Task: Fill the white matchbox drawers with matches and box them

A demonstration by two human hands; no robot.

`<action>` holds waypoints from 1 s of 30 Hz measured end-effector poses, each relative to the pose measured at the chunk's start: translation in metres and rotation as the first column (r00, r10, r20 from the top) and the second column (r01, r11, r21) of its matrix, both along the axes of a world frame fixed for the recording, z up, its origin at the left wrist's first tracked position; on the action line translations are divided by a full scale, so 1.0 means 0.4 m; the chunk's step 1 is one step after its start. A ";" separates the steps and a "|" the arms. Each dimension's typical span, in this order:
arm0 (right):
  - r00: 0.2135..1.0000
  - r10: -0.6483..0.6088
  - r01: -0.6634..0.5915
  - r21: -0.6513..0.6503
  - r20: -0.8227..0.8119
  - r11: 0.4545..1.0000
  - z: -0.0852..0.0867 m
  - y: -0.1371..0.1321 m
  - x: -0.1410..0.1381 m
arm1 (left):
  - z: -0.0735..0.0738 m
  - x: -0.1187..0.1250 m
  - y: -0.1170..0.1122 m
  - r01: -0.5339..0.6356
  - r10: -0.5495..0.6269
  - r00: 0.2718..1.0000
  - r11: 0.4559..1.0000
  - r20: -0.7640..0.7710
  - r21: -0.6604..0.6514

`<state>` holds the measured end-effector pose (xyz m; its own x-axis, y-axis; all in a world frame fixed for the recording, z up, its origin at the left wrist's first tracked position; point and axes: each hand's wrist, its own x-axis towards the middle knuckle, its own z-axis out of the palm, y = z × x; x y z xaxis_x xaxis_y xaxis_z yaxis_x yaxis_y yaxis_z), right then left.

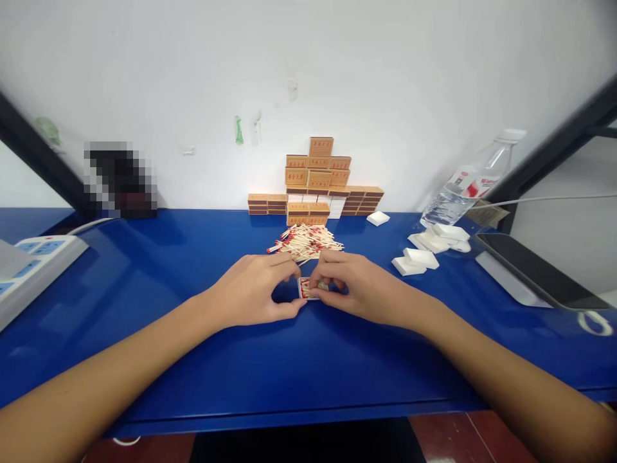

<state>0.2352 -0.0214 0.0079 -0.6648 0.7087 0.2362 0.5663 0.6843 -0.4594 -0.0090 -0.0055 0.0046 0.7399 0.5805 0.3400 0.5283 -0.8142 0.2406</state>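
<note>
A small white matchbox tray [299, 289] with red-tipped matches [304, 289] inside lies on the blue table between my hands. My left hand [255, 289] is closed on the tray's left end, thumb at the near side and fingers at the far side. The fingers of my right hand [349, 286] are pinched over the tray's right part, on matches there; they partly hide the tray. Just beyond both hands spreads a loose pile of matches [308, 242].
Brown matchboxes [318, 178] are stacked against the wall behind the pile. White trays [421, 258], a leaning water bottle [470, 183] and a phone [535, 267] on a white block are at the right. A power strip [53, 257] lies left, near a pixelated dark object [123, 180].
</note>
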 end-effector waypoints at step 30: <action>0.997 -0.042 0.039 0.050 0.066 0.998 -0.004 0.006 0.005 | -0.002 -0.001 0.002 0.000 -0.001 1.000 0.999 -0.028 -0.035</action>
